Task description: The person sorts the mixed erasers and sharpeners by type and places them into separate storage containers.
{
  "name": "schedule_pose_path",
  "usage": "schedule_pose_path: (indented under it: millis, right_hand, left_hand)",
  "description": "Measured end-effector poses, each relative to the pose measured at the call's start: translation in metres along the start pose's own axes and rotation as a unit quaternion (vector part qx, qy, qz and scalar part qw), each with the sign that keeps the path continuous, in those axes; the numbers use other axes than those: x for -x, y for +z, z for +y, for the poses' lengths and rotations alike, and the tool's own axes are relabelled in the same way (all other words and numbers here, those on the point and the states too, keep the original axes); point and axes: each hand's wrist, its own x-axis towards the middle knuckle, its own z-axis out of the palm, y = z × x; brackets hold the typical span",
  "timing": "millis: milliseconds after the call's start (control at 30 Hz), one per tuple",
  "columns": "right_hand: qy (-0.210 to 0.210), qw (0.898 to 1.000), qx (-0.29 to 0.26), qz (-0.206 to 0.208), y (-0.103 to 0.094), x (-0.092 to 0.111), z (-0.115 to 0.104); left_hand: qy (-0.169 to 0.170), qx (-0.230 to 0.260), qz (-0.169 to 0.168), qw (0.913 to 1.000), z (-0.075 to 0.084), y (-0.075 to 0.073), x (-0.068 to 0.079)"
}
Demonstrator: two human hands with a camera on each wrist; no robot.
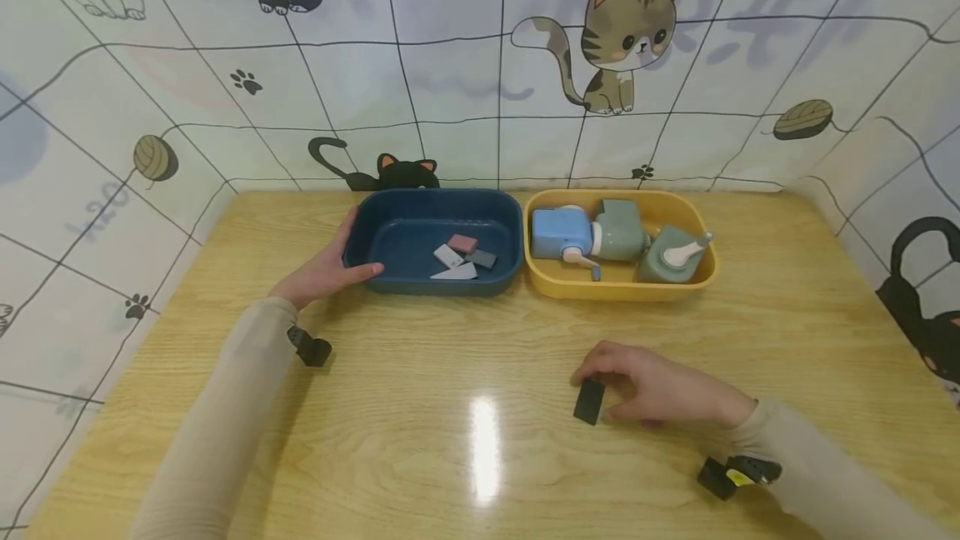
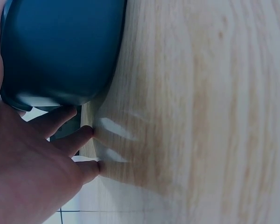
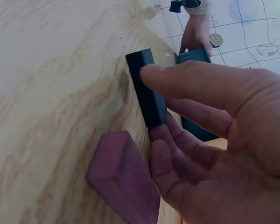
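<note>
My left hand (image 1: 322,269) holds the left end of a dark blue bin (image 1: 390,283), its thumb at the front rim. In the left wrist view several of its fingers (image 2: 74,140) spread by the bin's end, near the tabletop. My right hand (image 1: 652,382) pinches a black rectangular eraser (image 3: 147,88) between thumb and fingers, low over the table. Close under that hand lies a pink slanted eraser (image 3: 121,172), mostly hidden in the head view. Inside the blue bin are a pink eraser (image 1: 462,243), a grey one (image 1: 481,258) and white pieces (image 1: 454,272).
A yellow bin (image 1: 615,292) stands against the blue bin's right side. It holds a blue crank pencil sharpener (image 1: 558,230) and green ones (image 1: 670,257). Behind both bins rises a cat-patterned cloth (image 1: 465,82). Light glares on the wooden table (image 1: 405,407).
</note>
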Motion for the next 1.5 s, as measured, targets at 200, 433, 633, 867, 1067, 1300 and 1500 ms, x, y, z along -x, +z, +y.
schedule_pose_path:
  millis: [200, 433, 633, 867, 1067, 1300, 1500]
  right_hand:
    - [-0.004, 1.000, 0.006, 0.011, 0.005, -0.002, 0.002]
    - [-0.021, 0.999, -0.012, 0.034, 0.009, -0.004, 0.005]
    - [-0.028, 0.998, -0.026, 0.040, 0.009, -0.005, 0.005]
    - [-0.028, 0.998, -0.034, 0.043, 0.010, -0.009, 0.007]
    - [-0.020, 0.998, -0.036, 0.041, 0.011, -0.013, 0.005]
    - [-0.030, 0.998, -0.024, 0.050, 0.010, -0.018, 0.003]
    - [-0.030, 0.997, -0.019, 0.069, 0.009, -0.023, 0.001]
  left_hand:
    - [-0.005, 0.000, 0.001, 1.0000, -0.004, -0.001, -0.003]
    - [0.006, 0.004, 0.003, 1.0000, 0.000, 0.000, -0.001]
    - [0.005, -0.001, 0.002, 1.0000, 0.002, 0.001, 0.001]
    - [0.005, -0.007, -0.002, 1.0000, 0.003, 0.001, 0.003]
    - [0.011, -0.009, -0.001, 0.9999, 0.004, 0.001, 0.003]
    - [0.009, -0.004, 0.000, 1.0000, 0.004, 0.001, 0.004]
    - [0.011, -0.002, 0.002, 0.9999, 0.004, 0.001, 0.004]
